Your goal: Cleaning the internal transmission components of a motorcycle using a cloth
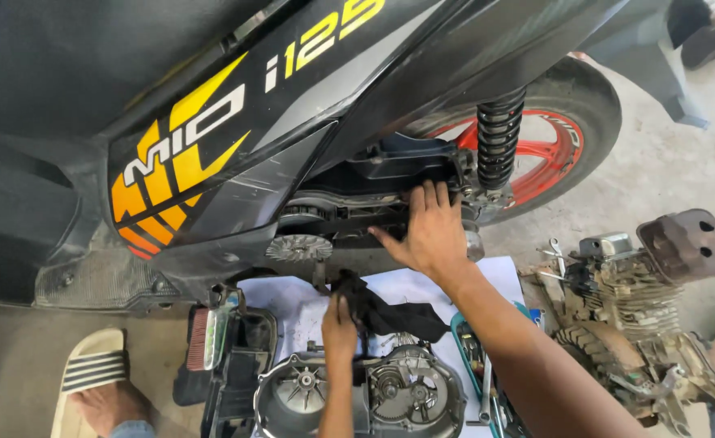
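Engine cover [357,397] rests on paper-covered [293,304] concrete floor [657,170].

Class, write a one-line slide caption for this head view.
Right hand reaches into a scooter's open drive housing; left hand grips a black rag.

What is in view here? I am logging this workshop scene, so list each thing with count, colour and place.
Scooter: one, black with orange-yellow graphics, across top.
Rear wheel: one, red rim, black tyre, upper right.
Shock spring: one, black, by wheel.
Transmission cover: one, grey, bottom centre on floor.
Old engine: one, rusty brown, right.
Paper sheet: one, white, under parts.
Sandal: one, white-striped, bottom left.
Rag: one, black, centre.
Left hand: pinching rag.
Right hand: flat on open drive case.
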